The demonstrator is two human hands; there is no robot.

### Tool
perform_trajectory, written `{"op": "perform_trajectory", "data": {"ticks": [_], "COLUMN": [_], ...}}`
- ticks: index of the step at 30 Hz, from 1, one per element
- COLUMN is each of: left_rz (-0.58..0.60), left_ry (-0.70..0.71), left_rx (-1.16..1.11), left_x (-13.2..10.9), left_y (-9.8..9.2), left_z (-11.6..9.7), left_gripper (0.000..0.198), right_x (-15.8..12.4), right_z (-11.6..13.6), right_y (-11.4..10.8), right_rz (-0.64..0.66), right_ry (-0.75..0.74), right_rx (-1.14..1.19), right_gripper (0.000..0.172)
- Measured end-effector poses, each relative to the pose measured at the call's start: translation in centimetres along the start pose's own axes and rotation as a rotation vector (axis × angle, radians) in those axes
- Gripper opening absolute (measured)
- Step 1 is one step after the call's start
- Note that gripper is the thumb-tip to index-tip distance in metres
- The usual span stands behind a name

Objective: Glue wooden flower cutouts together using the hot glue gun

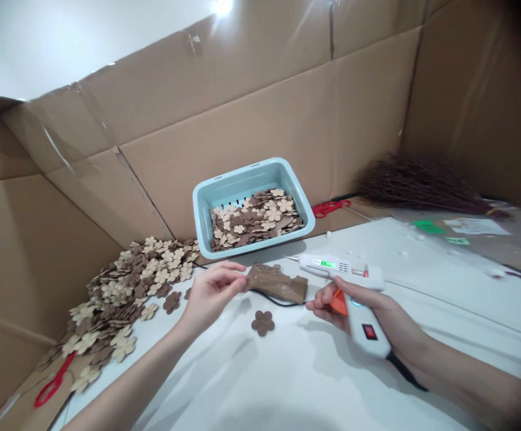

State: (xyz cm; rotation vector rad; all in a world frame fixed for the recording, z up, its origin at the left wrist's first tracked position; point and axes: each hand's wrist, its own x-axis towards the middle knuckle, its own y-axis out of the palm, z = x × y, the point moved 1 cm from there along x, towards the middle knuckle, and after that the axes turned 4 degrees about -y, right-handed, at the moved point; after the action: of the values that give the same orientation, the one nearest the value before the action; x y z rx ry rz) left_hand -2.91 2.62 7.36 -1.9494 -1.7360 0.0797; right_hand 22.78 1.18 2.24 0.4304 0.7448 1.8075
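Note:
A white hot glue gun (352, 281) with an orange trigger is gripped in my right hand (377, 311), its metal nozzle pointing left. My left hand (218, 293) has its thumb and fingers pinched together at the left end of a crumpled brown cardboard piece (278, 282); what sits between the fingertips, if anything, is hidden. The cardboard piece lies on the white table, below and left of the gun's body. A single dark brown flower cutout (262, 323) lies flat just in front of it.
A light blue basket (253, 251) holds many brown and cream flower cutouts. A large flower pile (130, 281) spreads at the left, with red-handled scissors (56, 383) nearby. Dark twigs (422, 185) lie at the back right. Cardboard walls (224, 114) surround the table.

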Motion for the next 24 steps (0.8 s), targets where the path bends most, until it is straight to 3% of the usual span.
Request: {"op": "perform_trajectory", "data": {"ticks": [4, 9, 17, 24], "left_rz": [0.047, 0.08, 0.08, 0.085], "left_ry": [-0.344, -0.599, -0.651, -0.664], "left_rx": [-0.261, -0.222, -0.287, -0.361], "left_x": [-2.0, -2.5, -3.5, -3.7], "left_y": [0.7, 1.4, 2.5, 3.0], "left_z": [1.4, 2.7, 3.5, 4.3], "left_gripper": [0.035, 0.036, 0.038, 0.044], "right_x": [0.1, 0.0, 0.2, 0.8], "right_z": [-0.4, -0.9, -3.1, -4.2], "right_y": [0.1, 0.9, 3.4, 4.3], "right_rz": [-0.002, -0.009, -0.055, -0.061], "right_ry": [-0.004, 0.014, 0.118, 0.096], "right_rx": [-0.025, -0.078, -0.132, -0.169], "right_gripper": [0.028, 0.031, 0.035, 0.039]}}
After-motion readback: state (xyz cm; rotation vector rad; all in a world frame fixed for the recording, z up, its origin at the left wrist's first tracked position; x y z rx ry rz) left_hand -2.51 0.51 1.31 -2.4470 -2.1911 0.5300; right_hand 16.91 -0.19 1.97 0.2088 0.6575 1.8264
